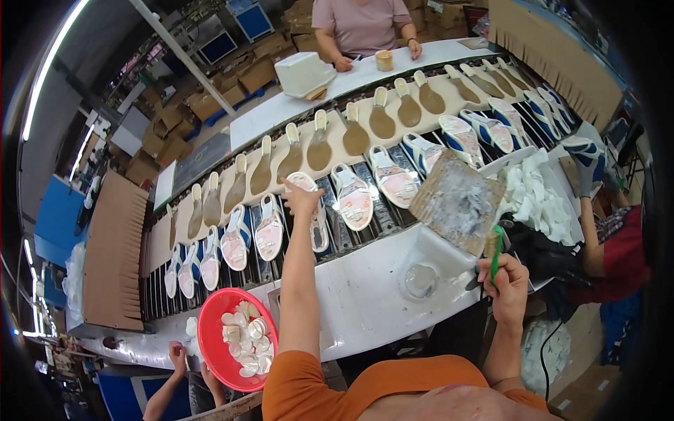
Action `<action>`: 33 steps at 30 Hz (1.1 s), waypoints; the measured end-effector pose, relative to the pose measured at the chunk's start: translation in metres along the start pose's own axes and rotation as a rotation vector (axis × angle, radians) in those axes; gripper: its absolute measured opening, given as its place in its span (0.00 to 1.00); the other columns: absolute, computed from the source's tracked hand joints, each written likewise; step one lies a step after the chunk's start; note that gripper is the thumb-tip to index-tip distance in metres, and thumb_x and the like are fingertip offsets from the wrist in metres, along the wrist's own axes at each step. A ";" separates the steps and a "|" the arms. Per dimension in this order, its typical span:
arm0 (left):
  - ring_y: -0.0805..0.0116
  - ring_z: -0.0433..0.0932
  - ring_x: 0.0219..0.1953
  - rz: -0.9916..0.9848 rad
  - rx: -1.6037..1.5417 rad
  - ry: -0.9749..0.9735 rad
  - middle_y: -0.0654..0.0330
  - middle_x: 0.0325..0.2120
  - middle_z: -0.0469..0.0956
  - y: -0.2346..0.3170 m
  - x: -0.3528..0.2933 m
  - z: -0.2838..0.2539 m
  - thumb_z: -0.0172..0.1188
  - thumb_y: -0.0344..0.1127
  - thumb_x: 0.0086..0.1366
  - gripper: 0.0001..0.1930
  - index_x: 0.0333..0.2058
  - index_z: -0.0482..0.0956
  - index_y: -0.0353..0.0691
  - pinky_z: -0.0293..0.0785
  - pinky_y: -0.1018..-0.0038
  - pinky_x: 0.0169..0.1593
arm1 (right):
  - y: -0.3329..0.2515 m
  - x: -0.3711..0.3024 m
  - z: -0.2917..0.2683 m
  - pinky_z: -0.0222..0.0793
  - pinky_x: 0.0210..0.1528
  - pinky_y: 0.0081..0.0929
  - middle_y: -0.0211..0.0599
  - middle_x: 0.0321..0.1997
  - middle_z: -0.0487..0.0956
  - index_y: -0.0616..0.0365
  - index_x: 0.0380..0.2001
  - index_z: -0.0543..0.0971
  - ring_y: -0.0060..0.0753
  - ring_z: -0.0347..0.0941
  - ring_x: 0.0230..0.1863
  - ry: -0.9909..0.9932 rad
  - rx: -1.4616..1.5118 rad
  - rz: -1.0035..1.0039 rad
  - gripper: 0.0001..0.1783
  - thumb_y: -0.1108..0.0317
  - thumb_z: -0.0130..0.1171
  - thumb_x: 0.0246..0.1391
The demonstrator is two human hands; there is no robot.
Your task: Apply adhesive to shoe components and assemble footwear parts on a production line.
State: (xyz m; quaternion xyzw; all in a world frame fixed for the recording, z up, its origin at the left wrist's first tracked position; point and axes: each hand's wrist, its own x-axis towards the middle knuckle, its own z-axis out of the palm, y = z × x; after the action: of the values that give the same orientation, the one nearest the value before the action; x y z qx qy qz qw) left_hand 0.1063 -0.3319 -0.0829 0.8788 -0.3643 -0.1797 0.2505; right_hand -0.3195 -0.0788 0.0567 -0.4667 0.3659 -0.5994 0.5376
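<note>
My left hand (302, 201) reaches over the conveyor and grasps a shoe upper (302, 182) across its middle, thumb on one side and fingers on the other. The shoe lies bottom up, with a whitish-pink underside; my hand and forearm hide part of it. More such shoes, some with blue sides, lie beside it, including one shoe (352, 197) just to the right. My right hand (505, 285) is closed round a green-handled tool (497, 256) at the bench's right side. The tool's working end is not clear.
Tan soles (320, 151) line the conveyor's far strip. A stained board (456, 200) stands by a white container (439, 261). A red basin (210, 337) of white pieces sits at lower left. A person (361, 28) sits opposite; other people's arms (593, 231) show at right and lower left.
</note>
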 end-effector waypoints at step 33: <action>0.35 0.56 0.62 1.355 -0.111 -0.561 0.40 0.59 0.54 -0.062 -0.362 -0.102 0.75 0.29 0.32 0.59 0.65 0.50 0.43 0.60 0.53 0.65 | -0.008 -0.045 0.029 0.68 0.28 0.42 0.52 0.22 0.77 0.64 0.37 0.75 0.58 0.75 0.27 -0.631 -0.832 -0.189 0.12 0.65 0.59 0.58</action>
State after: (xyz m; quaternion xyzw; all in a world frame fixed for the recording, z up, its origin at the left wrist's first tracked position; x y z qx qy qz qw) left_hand -0.0510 0.0016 0.0122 0.3678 -0.8684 -0.2217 0.2479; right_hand -0.2950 -0.0315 0.0649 -0.8291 0.3498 -0.2799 0.3346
